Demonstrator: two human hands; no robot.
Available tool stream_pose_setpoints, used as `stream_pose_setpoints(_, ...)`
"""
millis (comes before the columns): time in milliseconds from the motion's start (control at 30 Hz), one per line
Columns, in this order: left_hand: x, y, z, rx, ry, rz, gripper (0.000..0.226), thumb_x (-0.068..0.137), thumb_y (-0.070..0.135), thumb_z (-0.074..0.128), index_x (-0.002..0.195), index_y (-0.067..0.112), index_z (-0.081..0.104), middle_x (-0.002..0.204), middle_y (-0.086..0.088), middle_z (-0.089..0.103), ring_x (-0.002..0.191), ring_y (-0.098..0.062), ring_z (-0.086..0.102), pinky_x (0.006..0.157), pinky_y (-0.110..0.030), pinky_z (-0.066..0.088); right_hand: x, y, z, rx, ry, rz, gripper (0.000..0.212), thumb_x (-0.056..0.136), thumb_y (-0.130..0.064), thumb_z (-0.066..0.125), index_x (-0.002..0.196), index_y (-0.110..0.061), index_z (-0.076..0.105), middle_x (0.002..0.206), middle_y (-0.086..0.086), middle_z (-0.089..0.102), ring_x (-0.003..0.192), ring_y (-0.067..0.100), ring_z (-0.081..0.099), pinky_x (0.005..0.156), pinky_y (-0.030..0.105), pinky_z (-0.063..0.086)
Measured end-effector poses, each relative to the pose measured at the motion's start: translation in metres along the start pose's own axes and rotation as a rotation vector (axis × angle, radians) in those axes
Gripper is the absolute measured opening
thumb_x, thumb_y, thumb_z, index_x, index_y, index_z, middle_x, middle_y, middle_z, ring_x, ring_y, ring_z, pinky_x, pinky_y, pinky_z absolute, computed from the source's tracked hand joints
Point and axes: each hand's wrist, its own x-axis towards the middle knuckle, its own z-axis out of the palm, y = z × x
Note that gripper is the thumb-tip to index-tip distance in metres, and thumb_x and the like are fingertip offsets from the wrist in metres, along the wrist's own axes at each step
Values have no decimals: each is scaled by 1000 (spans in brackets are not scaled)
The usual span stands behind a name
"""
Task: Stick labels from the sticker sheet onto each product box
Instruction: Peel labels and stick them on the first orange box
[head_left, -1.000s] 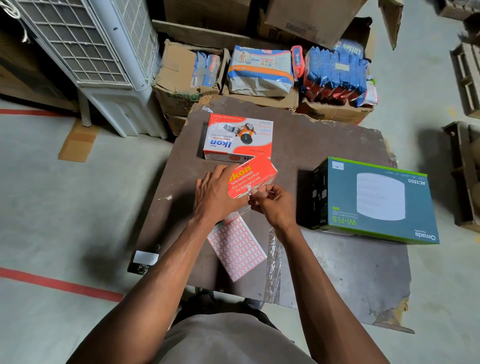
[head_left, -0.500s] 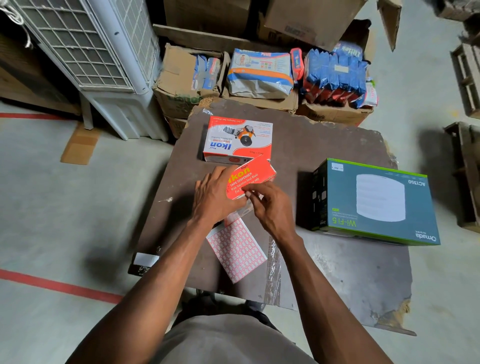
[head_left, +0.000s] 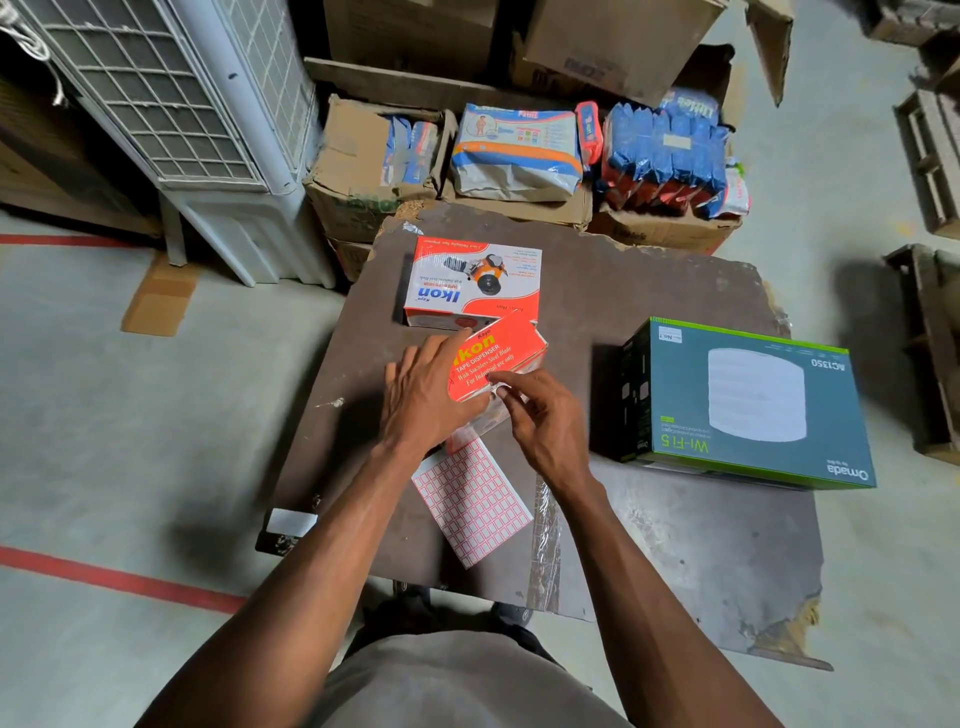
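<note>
My left hand grips a red tape dispenser box, tilted up off the brown table. My right hand pinches a small white label against the box's lower right edge. The sticker sheet, white with a red grid, lies flat on the table just below both hands. A second red and white tape dispenser box lies flat behind the held one. A teal Wi-Fi box with a green rim lies to the right and carries a small white label near its far left corner.
Cardboard cartons with diaper packs and blue packets stand behind the table. A white air cooler stands at the back left. Wooden pallets lie on the right. Red floor tape runs at the left. A clear tape strip crosses the table's front.
My right hand has brought the small label from just off the box's edge onto its lower right edge. The left hand has kept holding the tilted box.
</note>
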Motion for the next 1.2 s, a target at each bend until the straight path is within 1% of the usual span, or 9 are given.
stream_pose_setpoints(133, 0, 3, -1, 22, -1, -1, 92, 76, 62, 76, 152, 29, 35, 144, -1, 50, 127, -23, 50, 103, -42, 38, 1, -3, -1, -81, -22, -46, 31, 101, -35, 56, 124, -23, 74, 121, -1, 74, 103, 17, 71, 89, 32, 61)
stream_pose_setpoints(267, -1, 3, 1, 37, 14, -2, 94, 76, 63, 75, 154, 31, 33, 143, 1, 50, 126, -22, 50, 101, -41, 37, 2, -5, -1, -119, -14, -46, 35, 102, -42, 50, 122, -26, 74, 121, -1, 73, 103, 18, 70, 89, 32, 59)
stream_pose_setpoints(367, 0, 2, 3, 35, 3, -9, 99, 75, 66, 75, 156, 34, 27, 146, 0, 48, 127, -22, 49, 103, -43, 38, 1, -6, -2, -49, 67, 28, 24, 100, -26, 63, 118, -19, 76, 109, 2, 75, 92, 13, 67, 82, 17, 52)
stream_pose_setpoints(467, -1, 3, 3, 25, 14, -5, 94, 76, 63, 76, 154, 32, 32, 145, 0, 48, 127, -23, 50, 102, -42, 38, -2, -6, -2, -54, 83, 42, 21, 99, -24, 66, 116, -19, 77, 105, 0, 76, 86, 8, 65, 79, 5, 42)
stream_pose_setpoints(733, -1, 4, 2, -2, 11, 0, 87, 79, 57, 76, 152, 31, 36, 144, -1, 49, 128, -23, 49, 103, -40, 37, 9, -6, 6, -104, 28, -42, 26, 99, -37, 65, 117, -22, 76, 117, -3, 75, 98, 14, 71, 86, 32, 61)
stream_pose_setpoints(833, -1, 3, 3, -4, 19, 5, 88, 79, 57, 76, 152, 31, 36, 143, -1, 50, 127, -23, 50, 102, -40, 37, 10, -4, 8, -124, 11, -30, 27, 100, -38, 62, 119, -23, 75, 120, -4, 75, 100, 15, 71, 86, 39, 62)
stream_pose_setpoints(900, -2, 3, 3, 22, 16, 10, 91, 78, 62, 75, 153, 32, 34, 144, -1, 49, 127, -23, 49, 102, -41, 36, 6, -4, 8, -49, 53, 21, 25, 102, -33, 61, 121, -23, 73, 119, -4, 75, 98, 13, 71, 86, 35, 62)
stream_pose_setpoints(1033, -4, 4, 2, 178, 13, 71, 101, 75, 73, 70, 157, 42, 21, 144, 0, 46, 125, -22, 47, 97, -40, 35, -3, -8, 2, 243, 168, 298, 21, 104, -26, 60, 123, -25, 69, 112, -4, 74, 88, 1, 70, 74, 18, 59)
stream_pose_setpoints(1200, -2, 8, 1, 74, 0, 81, 78, 84, 53, 73, 153, 41, 37, 142, 1, 47, 126, -23, 47, 98, -40, 40, -8, -13, -6, 304, 279, 369, 30, 101, -19, 62, 130, -23, 60, 97, -2, 68, 73, -2, 62, 63, 9, 47)
